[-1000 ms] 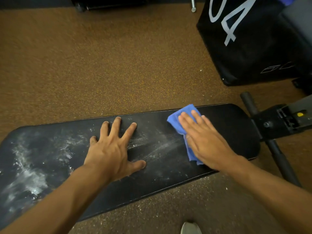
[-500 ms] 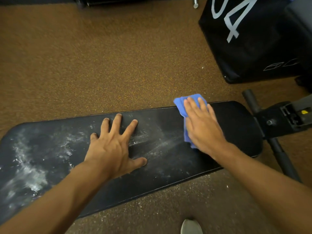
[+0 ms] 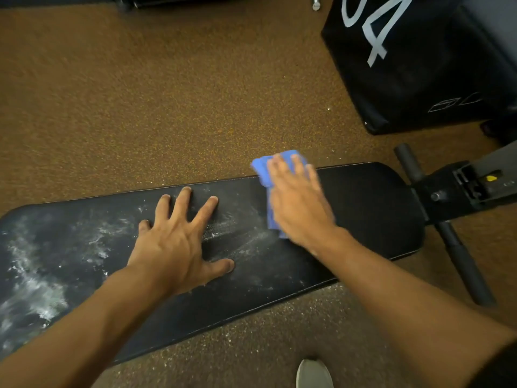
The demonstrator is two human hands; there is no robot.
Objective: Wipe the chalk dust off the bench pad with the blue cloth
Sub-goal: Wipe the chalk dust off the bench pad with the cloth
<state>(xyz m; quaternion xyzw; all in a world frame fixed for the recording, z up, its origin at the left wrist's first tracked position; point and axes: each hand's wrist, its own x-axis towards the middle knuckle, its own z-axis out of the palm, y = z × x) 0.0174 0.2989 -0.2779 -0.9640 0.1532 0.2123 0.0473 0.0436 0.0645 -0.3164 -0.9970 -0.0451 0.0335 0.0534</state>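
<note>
The long black bench pad (image 3: pixel 372 219) runs across the view from lower left to right. White chalk dust (image 3: pixel 33 284) lies thick on its left end and in fainter streaks in the middle. My right hand (image 3: pixel 299 205) presses flat on the folded blue cloth (image 3: pixel 263 170) at the pad's far edge, and the cloth sticks out past that edge. The hand is motion-blurred. My left hand (image 3: pixel 173 239) rests flat on the pad's middle with fingers spread, holding nothing.
Brown speckled floor (image 3: pixel 140 93) surrounds the bench. A black box with white numerals (image 3: pixel 419 65) stands at the upper right. The bench's frame and black roller bar (image 3: pixel 453 242) stick out at the right end. A shoe tip (image 3: pixel 314 373) shows at the bottom.
My right hand slid the blue cloth away from me and slightly left, from mid-pad to the far edge. My left hand stayed in place.
</note>
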